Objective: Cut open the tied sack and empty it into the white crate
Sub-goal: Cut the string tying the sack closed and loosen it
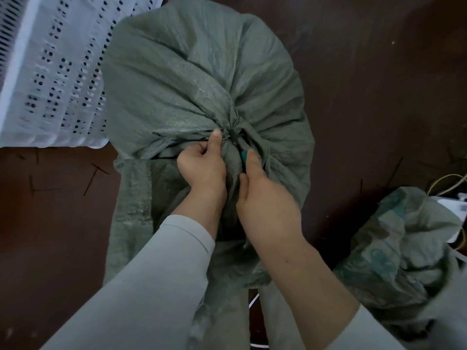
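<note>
Grey-green woven tied sack (pixel 197 79), left hand (pixel 202 168) fingers curled round its neck, right hand (pixel 265 200) fingers pinching teal tool (pixel 244 155); white perforated plastic crate (pixel 50 72) beside

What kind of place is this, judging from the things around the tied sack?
Probably a storeroom or sorting workshop: a full woven sack, tied shut, sits on a dark brown floor, a perforated white crate stands beside it, and another crumpled sack lies to the right.

Dark brown floor (pixel 379 72) strewn with thin black strips (pixel 96 178).
</note>
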Motion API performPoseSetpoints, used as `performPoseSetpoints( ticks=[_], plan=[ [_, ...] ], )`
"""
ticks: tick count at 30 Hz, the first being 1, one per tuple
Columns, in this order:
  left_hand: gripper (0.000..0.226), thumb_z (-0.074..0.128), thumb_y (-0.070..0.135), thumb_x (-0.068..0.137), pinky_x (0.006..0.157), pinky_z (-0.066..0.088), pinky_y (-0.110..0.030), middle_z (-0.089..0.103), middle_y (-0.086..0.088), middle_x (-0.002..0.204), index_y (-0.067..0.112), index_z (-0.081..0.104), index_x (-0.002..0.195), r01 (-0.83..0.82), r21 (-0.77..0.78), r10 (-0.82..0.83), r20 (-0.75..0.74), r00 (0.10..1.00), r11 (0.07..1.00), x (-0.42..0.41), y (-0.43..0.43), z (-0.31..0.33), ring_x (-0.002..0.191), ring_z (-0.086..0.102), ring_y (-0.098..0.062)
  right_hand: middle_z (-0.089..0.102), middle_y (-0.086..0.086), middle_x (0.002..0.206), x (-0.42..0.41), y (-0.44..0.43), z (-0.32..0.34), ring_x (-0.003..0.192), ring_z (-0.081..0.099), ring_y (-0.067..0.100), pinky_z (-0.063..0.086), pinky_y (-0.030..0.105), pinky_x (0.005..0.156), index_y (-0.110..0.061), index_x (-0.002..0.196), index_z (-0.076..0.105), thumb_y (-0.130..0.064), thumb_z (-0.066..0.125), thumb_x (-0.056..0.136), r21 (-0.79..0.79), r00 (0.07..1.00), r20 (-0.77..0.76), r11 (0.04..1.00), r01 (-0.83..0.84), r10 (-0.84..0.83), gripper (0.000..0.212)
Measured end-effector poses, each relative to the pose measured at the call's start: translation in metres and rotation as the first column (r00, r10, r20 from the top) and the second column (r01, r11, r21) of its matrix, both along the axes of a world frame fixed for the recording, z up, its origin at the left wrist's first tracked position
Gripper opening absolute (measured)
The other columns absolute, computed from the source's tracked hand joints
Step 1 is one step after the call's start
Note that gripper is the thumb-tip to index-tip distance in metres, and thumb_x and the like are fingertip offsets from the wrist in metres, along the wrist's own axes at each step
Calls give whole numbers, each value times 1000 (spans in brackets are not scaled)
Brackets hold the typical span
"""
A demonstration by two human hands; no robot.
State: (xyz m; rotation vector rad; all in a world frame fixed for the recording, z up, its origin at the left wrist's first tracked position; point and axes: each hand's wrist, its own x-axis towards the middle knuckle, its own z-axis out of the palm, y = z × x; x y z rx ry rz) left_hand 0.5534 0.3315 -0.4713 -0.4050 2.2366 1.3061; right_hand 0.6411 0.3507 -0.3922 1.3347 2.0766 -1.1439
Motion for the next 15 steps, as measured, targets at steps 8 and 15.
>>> performPoseSetpoints(
  ticks=[8, 15],
  plan=[
    [41, 68, 22, 86, 58, 51, -35, 51, -11, 57, 1, 50, 54, -9, 30, 8, 30, 1000, 1000, 1, 3, 0, 58, 48, -20, 66, 12, 107, 0, 3, -3, 94, 62, 30, 33, 31, 65, -26, 150, 3, -27, 26, 100, 20, 1000, 7, 1000, -7, 7, 55],
    [32, 68, 23, 85, 62, 50, -34, 55, -16, 70, -1, 57, 66, -30, 55, 26, 73, 997, 998, -3, 6, -2, 65, 50, -21, 66, 11, 109, 3, 3, -2, 96, 61, 31, 34, 32, 66, -28, 149, 4, -30, 24, 101, 47, 1000, -15, 999, -10, 11, 53]
  ],
)
